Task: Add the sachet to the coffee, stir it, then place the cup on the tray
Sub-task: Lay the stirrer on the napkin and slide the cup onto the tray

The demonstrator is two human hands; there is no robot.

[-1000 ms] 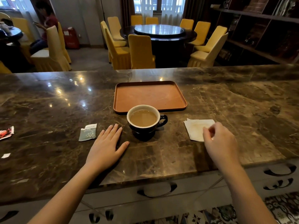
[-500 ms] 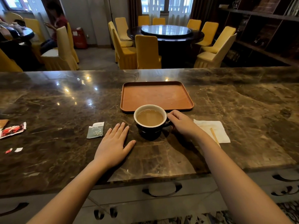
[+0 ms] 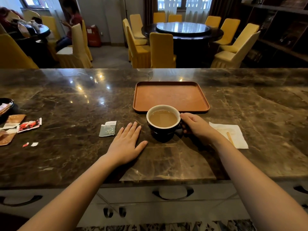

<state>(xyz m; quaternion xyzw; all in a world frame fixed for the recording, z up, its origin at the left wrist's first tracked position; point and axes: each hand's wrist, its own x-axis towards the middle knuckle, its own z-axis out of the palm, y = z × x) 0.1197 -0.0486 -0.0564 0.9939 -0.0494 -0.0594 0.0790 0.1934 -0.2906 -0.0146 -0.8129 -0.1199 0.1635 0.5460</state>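
A dark cup (image 3: 162, 132) with a white inside holds milky coffee and stands on the marble counter just in front of the brown tray (image 3: 171, 97), which has nothing on it. My right hand (image 3: 195, 125) is closed around the cup's handle on its right side. My left hand (image 3: 126, 144) lies flat on the counter, fingers apart, just left of the cup. A torn grey-green sachet (image 3: 108, 128) lies to the left of that hand. A wooden stir stick (image 3: 230, 138) rests on a white napkin (image 3: 233, 135) to the right.
Torn wrappers (image 3: 20, 125) and small paper scraps (image 3: 30, 144) lie at the counter's left, beside a dark dish (image 3: 6, 105) at the edge. Drawers with dark handles (image 3: 173, 193) sit below the counter. Yellow chairs, a round table and a seated person are beyond.
My right hand left the napkin, where the stir stick now lies, and moved left to the cup, closing on its handle. The left hand stayed flat. The camera view shifted slightly left.
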